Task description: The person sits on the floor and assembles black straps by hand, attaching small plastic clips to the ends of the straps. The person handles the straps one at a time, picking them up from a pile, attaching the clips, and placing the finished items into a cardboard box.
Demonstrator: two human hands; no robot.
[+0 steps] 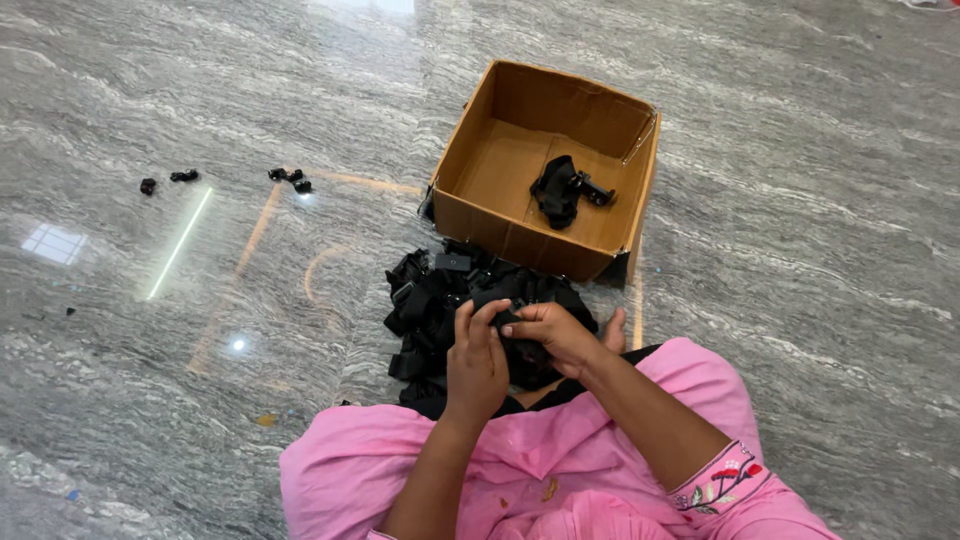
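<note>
Here, 2 hands work 1 black strap piece (512, 322) over the heap.
Left hand (476, 362) and right hand (556, 335) both pinch it closed-fingered above the black strap pile (440, 300); a slip could lose it there, short of the cardboard box (480, 222).

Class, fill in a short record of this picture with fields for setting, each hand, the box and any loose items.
Setting: person in pink seated on grey stone floor
Left hand: closed on a black strap piece
Right hand: gripping the same piece
Pile: black straps and buckles heaped in front of the lap
Cardboard box: open, one black strap bundle inside
Loose items: small black parts on the floor, far left
</note>
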